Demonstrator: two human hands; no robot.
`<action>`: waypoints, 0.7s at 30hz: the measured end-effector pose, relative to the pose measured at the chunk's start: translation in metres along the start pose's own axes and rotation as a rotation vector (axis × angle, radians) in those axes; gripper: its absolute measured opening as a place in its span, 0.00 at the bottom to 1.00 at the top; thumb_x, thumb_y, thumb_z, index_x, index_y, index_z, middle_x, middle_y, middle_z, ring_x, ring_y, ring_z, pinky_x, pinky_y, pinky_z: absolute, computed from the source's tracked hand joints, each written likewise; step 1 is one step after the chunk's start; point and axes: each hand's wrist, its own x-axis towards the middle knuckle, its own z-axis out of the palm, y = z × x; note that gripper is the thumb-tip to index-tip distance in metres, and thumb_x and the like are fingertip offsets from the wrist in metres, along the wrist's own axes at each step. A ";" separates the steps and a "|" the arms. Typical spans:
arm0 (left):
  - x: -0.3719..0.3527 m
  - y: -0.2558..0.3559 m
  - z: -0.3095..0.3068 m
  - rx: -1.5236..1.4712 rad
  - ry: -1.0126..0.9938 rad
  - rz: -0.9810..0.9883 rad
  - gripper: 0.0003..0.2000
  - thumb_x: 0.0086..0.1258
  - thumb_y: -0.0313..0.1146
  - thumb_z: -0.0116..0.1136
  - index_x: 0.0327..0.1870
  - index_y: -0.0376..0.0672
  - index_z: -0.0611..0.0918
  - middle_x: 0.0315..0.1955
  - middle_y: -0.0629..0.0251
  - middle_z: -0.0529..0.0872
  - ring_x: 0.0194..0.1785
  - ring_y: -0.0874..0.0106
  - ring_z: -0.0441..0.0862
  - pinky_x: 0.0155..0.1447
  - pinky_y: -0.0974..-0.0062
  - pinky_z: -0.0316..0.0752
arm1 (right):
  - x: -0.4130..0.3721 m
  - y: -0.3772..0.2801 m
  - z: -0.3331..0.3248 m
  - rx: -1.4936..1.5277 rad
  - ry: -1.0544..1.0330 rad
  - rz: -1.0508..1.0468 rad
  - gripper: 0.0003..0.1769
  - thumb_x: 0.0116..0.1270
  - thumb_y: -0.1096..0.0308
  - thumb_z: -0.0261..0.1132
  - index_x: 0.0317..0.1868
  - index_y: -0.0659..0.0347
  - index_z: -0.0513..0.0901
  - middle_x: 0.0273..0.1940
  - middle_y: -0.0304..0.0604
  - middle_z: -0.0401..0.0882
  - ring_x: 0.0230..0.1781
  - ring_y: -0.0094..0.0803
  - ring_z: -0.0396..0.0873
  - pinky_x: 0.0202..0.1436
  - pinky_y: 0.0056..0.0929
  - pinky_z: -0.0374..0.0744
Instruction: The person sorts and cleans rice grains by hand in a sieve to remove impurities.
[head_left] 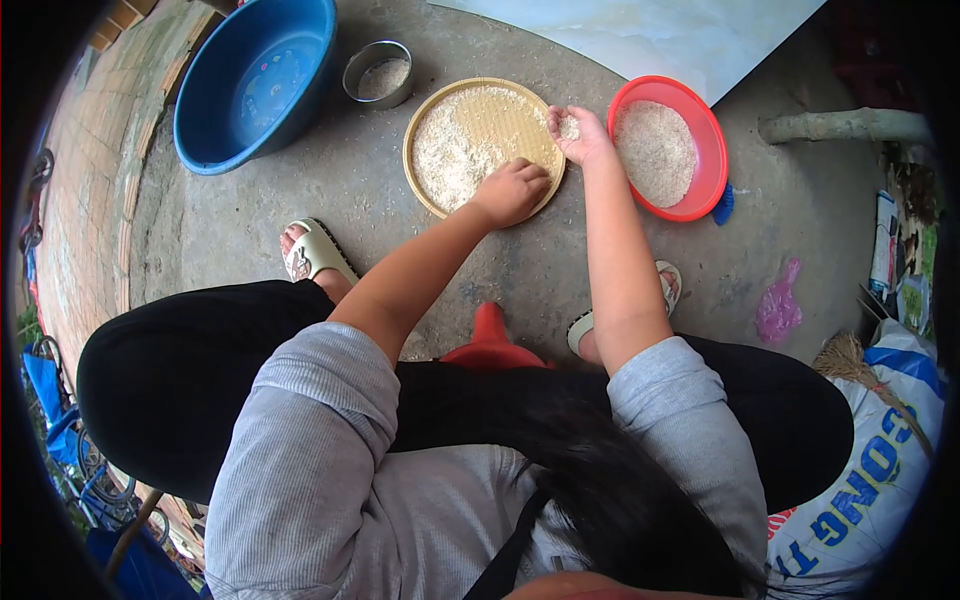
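A round woven tray [410,160] lies on the concrete with pale, rice-like grains [447,158] spread mostly over its left side. My left hand [515,191] rests over the tray's lower right part, fingers curled down and their tips hidden. Whatever is under those fingers does not show. Palm up and cupped, my right hand [582,137] holds a small heap of grains [569,128] between the tray's right rim and a red basin [713,150]. More of the same pale grain [655,152] fills much of the basin's bottom.
Left of the tray stand a metal bowl [362,72] with some grain and a large blue tub [205,135]. A pale sheet [640,35] lies at the back. To the right are a pole [845,126], pink plastic bag [778,305], straw broom [850,357] and printed sack [865,480].
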 end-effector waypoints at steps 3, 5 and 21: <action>-0.014 0.002 0.004 0.033 -0.045 0.058 0.10 0.60 0.33 0.58 0.41 0.45 0.83 0.41 0.68 0.81 0.47 0.68 0.78 0.48 0.74 0.77 | 0.003 0.006 0.000 -0.010 0.005 0.003 0.17 0.74 0.65 0.46 0.43 0.75 0.72 0.37 0.53 0.77 0.36 0.39 0.80 0.41 0.32 0.84; -0.012 -0.007 -0.001 0.028 -0.082 0.048 0.09 0.60 0.32 0.58 0.41 0.44 0.83 0.41 0.68 0.82 0.46 0.67 0.78 0.48 0.72 0.77 | 0.004 0.009 -0.001 -0.026 0.002 0.009 0.17 0.74 0.65 0.46 0.43 0.75 0.72 0.37 0.53 0.77 0.37 0.39 0.79 0.41 0.33 0.84; 0.066 -0.009 -0.055 -0.292 0.254 -0.230 0.10 0.57 0.31 0.60 0.41 0.43 0.84 0.38 0.58 0.82 0.45 0.59 0.79 0.49 0.65 0.76 | -0.008 0.031 0.011 -0.324 0.003 -0.085 0.15 0.69 0.66 0.51 0.44 0.73 0.72 0.39 0.51 0.77 0.40 0.34 0.78 0.43 0.29 0.83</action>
